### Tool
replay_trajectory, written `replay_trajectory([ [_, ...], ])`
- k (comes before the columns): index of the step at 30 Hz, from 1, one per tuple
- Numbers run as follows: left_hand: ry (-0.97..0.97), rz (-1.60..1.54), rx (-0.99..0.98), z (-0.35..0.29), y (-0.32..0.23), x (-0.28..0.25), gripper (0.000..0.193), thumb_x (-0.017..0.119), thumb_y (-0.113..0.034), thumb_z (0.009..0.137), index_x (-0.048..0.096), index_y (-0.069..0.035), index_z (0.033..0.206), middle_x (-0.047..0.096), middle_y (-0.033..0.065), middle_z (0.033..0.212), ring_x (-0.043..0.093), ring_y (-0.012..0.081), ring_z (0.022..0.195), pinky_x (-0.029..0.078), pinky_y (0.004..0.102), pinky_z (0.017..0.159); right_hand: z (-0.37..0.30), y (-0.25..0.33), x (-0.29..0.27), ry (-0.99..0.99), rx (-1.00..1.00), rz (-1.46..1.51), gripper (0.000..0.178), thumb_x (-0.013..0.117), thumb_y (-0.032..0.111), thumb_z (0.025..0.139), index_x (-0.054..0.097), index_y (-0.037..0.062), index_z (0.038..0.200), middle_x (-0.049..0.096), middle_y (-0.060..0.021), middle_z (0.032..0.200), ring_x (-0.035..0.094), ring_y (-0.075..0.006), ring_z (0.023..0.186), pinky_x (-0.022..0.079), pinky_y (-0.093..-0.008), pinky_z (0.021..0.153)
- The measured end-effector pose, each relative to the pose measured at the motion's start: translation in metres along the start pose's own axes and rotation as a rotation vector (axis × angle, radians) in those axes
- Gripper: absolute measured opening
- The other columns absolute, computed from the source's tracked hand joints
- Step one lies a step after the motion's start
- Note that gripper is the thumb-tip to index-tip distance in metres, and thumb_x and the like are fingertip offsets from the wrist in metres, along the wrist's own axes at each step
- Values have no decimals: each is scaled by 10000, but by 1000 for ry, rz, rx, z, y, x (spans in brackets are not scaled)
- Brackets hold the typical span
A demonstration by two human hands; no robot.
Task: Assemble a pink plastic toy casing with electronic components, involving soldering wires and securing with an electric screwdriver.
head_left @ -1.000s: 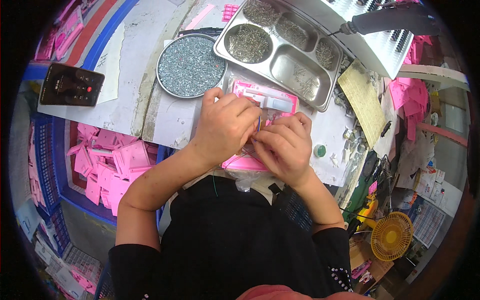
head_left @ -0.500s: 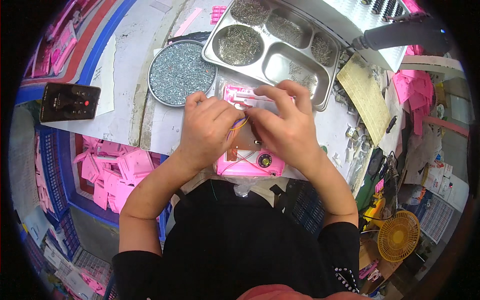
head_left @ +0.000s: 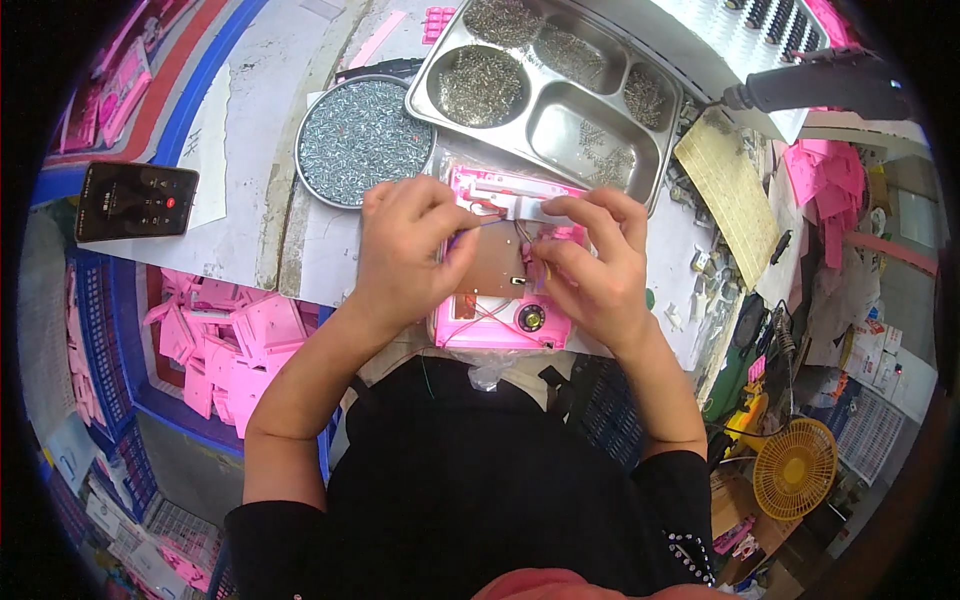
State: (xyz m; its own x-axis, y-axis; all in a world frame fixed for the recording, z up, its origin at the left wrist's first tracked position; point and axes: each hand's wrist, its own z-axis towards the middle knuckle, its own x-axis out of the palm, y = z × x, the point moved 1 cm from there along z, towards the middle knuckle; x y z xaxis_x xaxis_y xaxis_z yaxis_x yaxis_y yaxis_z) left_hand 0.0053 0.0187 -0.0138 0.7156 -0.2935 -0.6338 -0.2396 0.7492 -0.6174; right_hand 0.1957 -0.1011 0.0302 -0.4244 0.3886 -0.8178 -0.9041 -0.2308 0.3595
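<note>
Between my hands lies a pink plastic housing [head_left: 458,336] with a brown board [head_left: 490,265] over its middle. A small round black part with a brass-coloured centre [head_left: 531,318] sits near its front, beside thin red wires [head_left: 480,318]. My left hand [head_left: 408,250] pinches a thin blue-purple wire [head_left: 490,222] at the board's far left. Over the right side of the housing, my right hand [head_left: 598,255] has its fingers curled and closed around thin wires close to a small white part [head_left: 528,208]. Its fingertips partly hide what it grips.
A round tray of screws [head_left: 366,142] and a steel compartment tray [head_left: 545,190] of small metal parts stand beyond the housing. A phone [head_left: 138,202] lies left. An electric screwdriver [head_left: 810,88] hangs at upper right. Pink parts [head_left: 240,345] fill a bin below left.
My hands have moved apart; the right went right and slightly nearer me. The white part and more of the board now show, and a blue-purple wire spans the gap.
</note>
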Motion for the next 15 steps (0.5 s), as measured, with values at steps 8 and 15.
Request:
replay_trajectory([
  [8,-251,-61,58,-6,-34,-26,239,789,4,758,704,-67,970,606,65,930,582,224,794,475,339,674,-26,-6,-9,-111,109,61,252,829,60,639,712,125,853,686,-60,1164,538,-335,1105,464,-431,911],
  [15,187,-384,17,24,-59,16,179,675,-4,885,687,-14,1063,695,181,1070,695,351,928,565,432,765,-25,-13,-10,-155,102,137,261,831,62,648,715,129,873,684,-55,1157,542,-321,1105,461,-431,915],
])
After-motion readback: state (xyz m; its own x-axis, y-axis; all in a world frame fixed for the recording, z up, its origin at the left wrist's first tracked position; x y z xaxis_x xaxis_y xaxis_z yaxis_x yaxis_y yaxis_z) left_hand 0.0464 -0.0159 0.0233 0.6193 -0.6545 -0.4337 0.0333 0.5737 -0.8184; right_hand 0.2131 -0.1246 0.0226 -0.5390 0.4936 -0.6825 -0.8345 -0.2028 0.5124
